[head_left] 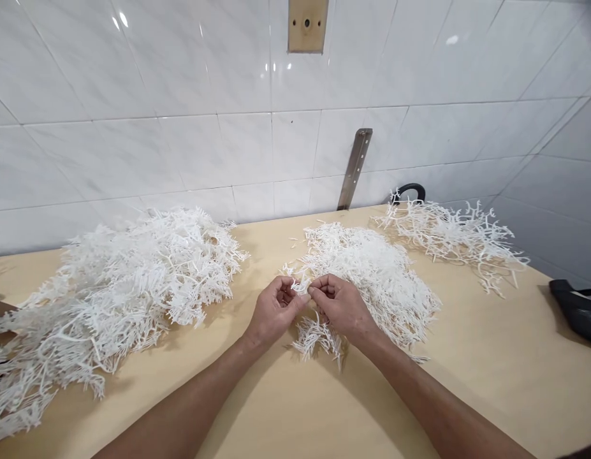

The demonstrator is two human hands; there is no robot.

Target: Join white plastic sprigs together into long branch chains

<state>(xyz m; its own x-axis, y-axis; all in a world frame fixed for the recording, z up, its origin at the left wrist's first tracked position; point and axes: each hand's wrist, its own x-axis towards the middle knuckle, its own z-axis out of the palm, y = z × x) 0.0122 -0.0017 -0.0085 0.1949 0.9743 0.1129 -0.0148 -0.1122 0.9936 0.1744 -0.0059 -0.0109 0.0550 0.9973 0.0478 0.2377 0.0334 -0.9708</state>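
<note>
Between my fingertips is a small white branched plastic piece [301,285]. My left hand [276,307] pinches it from the left side. From the right, my right hand [342,305] has thumb and forefinger pressed together at its edge. Just below the hands lies a little clump of white branched pieces [317,336]. A heap of small loose white pieces [386,268] spreads behind and to the right of my right hand. Off to the left rises a larger pile of white branched plastic [142,274].
Thin bare white branched stems [452,233] lie at the back right, by a black curved handle [412,189]. A black object [577,312] rests at the right edge. A metal strip [355,169] leans on the tiled wall behind the wooden table [276,414].
</note>
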